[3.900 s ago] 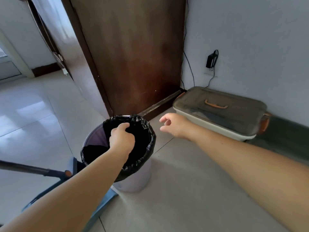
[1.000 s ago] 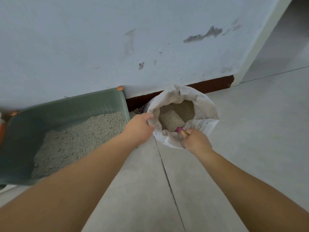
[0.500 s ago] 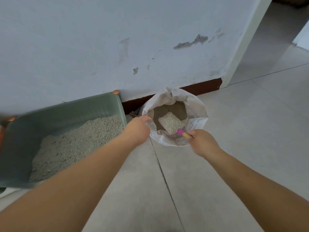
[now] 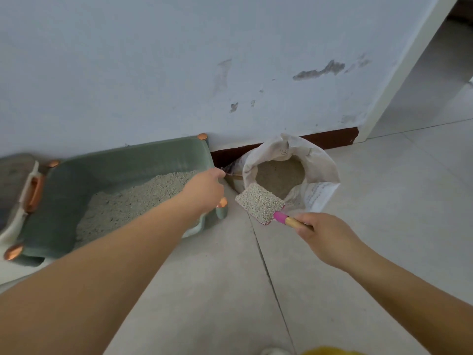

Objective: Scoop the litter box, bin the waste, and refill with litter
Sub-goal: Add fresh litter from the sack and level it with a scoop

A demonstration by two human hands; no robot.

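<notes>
A green litter box (image 4: 122, 163) with copper corner caps sits on the floor against the wall, holding grey litter (image 4: 133, 201) heaped toward its back. To its right stands an open white litter bag (image 4: 317, 165) with litter inside. My right hand (image 4: 325, 234) grips the wooden handle of a pink scoop (image 4: 259, 202) heaped with fresh litter, held just outside the bag's front lip. My left hand (image 4: 204, 188) hovers over the box's right end with fingers curled, touching the crumpled edge beside the bag; it holds nothing I can make out.
The box's lid (image 4: 15, 185) with an orange handle lies at the far left. A white wall with a dark baseboard (image 4: 330, 137) runs behind. A door frame (image 4: 399, 73) opens to the right. Pale floor tiles (image 4: 256, 290) spread in front.
The loaded scoop has come up out of the bag and toward me. My left hand has let go of the bag's rim and shifted left toward the box.
</notes>
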